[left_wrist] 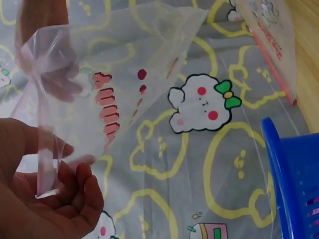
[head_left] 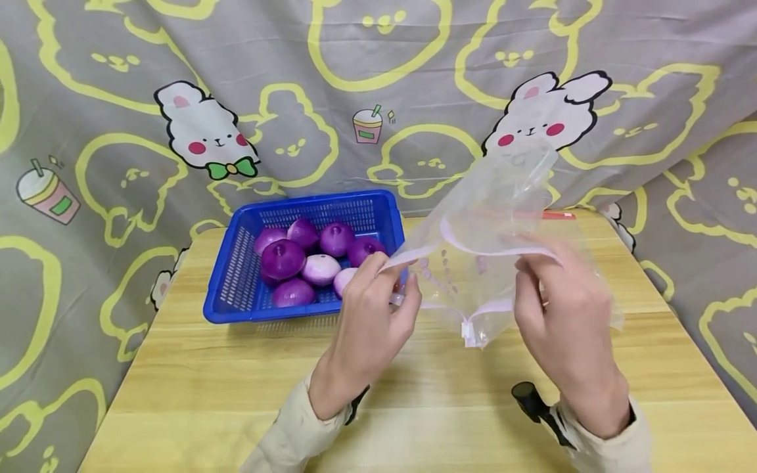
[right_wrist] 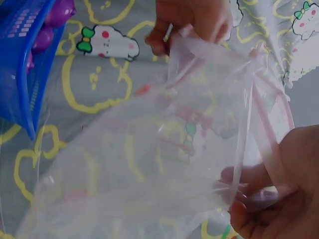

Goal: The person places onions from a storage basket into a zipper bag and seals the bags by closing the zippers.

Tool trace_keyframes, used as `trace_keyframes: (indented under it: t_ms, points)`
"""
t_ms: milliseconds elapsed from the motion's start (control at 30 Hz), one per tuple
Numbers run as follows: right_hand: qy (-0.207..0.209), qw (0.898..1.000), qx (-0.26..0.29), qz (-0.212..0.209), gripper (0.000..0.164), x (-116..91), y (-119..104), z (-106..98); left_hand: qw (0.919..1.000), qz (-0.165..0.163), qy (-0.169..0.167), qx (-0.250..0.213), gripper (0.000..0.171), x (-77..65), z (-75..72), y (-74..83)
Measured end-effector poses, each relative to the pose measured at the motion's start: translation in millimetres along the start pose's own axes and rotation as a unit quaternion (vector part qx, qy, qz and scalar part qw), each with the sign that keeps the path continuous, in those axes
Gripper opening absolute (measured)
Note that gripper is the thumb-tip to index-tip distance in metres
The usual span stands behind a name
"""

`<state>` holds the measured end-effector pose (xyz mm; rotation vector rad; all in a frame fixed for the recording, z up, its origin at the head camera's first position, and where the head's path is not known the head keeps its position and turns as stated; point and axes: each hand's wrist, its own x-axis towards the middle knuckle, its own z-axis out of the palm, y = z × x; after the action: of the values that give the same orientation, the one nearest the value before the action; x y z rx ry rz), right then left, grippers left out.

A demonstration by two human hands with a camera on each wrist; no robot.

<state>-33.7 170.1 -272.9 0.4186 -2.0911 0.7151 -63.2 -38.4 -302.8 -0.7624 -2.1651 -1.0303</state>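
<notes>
Left hand (head_left: 369, 322) is set with thumb and curled fingers pinching one side of the rim of a clear plastic bag (head_left: 503, 190); the opposite side of the rim is gripped likewise by the right hand (head_left: 570, 315). The bag is suspended over the wooden bench (head_left: 195, 394), its pink-banded mouth spread between the two hands and its body extended upward and away beyond them. A white slider (head_left: 469, 333) is located at the low point of the mouth, between the hands. Pink printed marks (left_wrist: 108, 114) are seen on the film, ahead of the left hand in the left wrist view. To the left of the left hand and beyond it, a blue perforated basket (head_left: 236, 315) is placed on the bench, loaded with purple and pale onions (head_left: 284, 259). Beyond the right hand, a red strip (head_left: 558, 215) is partly covered by the film. The bench is backed by a grey patterned curtain (head_left: 343, 39).
</notes>
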Motion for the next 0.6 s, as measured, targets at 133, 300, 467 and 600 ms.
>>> trace_keyframes:
  t_ms: [133,300,467,600]
  points:
    - [-0.018,0.999,-0.013,0.038,0.034,2,6,-1,0.997,-0.044,-0.055,0.032,0.01,-0.5,-0.2,-1.9]
    - [-0.081,0.992,-0.061,0.075,0.07,-2,16,0,0.9843,-0.098,-0.134,0.059,0.028,0.0,4.3,-5.8]
    - [-0.082,0.988,-0.115,0.062,0.075,0,22,-1,0.9762,-0.135,-0.158,0.062,0.017,3.0,5.1,-8.6]
    - [-0.063,0.989,-0.129,0.041,0.071,5,20,-2,0.9681,-0.15,-0.188,0.071,0.031,3.9,3.1,-11.2]
